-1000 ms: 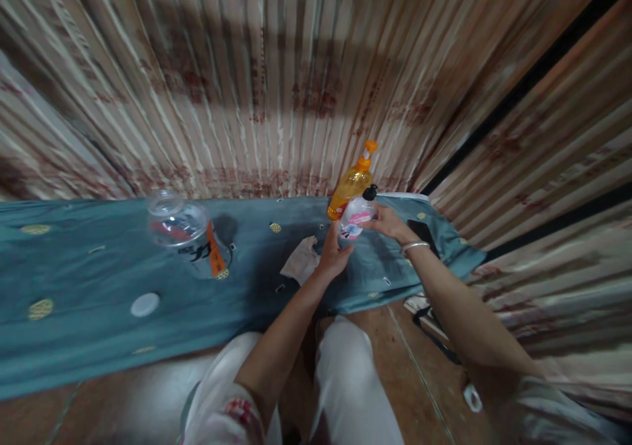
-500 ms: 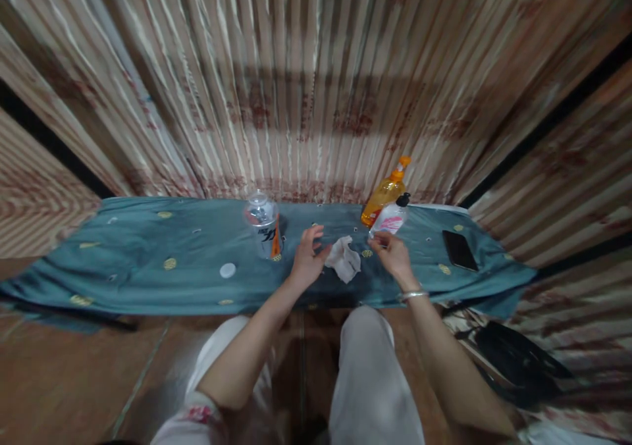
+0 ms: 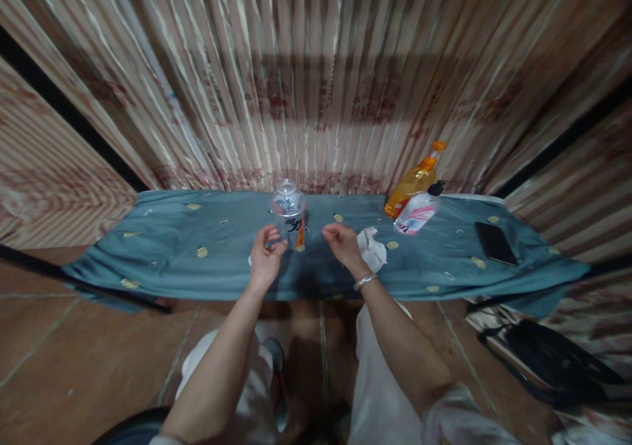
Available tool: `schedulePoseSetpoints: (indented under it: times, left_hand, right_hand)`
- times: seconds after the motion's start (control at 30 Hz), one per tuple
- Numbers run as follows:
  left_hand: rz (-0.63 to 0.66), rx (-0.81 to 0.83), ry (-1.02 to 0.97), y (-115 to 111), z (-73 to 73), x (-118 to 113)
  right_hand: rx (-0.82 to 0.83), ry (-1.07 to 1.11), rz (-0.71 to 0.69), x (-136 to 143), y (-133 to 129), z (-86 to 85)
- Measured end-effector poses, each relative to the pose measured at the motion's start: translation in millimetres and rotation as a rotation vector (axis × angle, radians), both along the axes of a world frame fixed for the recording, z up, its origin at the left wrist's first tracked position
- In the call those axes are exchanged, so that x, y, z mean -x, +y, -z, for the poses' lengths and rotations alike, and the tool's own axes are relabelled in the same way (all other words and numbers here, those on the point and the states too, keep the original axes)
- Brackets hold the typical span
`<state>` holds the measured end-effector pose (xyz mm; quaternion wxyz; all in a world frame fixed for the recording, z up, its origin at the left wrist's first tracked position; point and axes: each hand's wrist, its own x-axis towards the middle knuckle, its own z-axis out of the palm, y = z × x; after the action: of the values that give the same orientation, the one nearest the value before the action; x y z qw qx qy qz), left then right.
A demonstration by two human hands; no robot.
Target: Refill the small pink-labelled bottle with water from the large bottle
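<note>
A clear plastic bottle (image 3: 290,208) with an orange and black label stands upright on the cloth-covered table. Beside its lower left side is my left hand (image 3: 266,255), fingers apart, holding nothing; whether the fingertips touch the bottle I cannot tell. Only a sliver of a white cap (image 3: 250,260) shows behind that hand. My right hand (image 3: 344,242), a bangle on its wrist, hovers right of the bottle with fingers curled together and nothing visible in them. Partly behind it lies a crumpled white tissue (image 3: 372,251).
An amber pump bottle (image 3: 411,187) and a clear pink-labelled bottle with a black pump (image 3: 417,213) stand at the back right. A dark phone (image 3: 495,242) lies farther right. Green patterned cloth (image 3: 172,261) covers the table, curtains (image 3: 296,103) hang behind, and a black bag (image 3: 557,359) sits below right.
My right hand has left the pink-labelled bottle and crossed left past the tissue. My left hand has moved left to the clear bottle, now partly covering the cap. The view has shifted left.
</note>
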<state>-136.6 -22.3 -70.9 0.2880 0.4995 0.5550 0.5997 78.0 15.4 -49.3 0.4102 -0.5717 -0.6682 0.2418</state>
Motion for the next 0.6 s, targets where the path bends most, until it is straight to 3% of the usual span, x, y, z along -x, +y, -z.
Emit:
schedulePoseSetpoints:
  times: [0.17,0.3,0.43,0.6]
  left_hand:
    - [-0.058,0.02,-0.013,10.2,7.6,0.2]
    - [-0.11,0.054,0.081,12.2,6.5,33.9]
    - [-0.136,0.205,0.254,6.3,14.0,73.4]
    - [-0.055,0.326,0.402,-0.4,28.6,86.1]
  right_hand:
    - [0.02,-0.085,-0.005,-1.3,7.6,7.3]
    - [0.018,-0.147,-0.044,3.6,7.5,12.3]
    - [0.023,-0.284,-0.133,11.7,-1.3,14.7]
    - [0.042,-0.353,-0.203,17.7,-9.3,10.4]
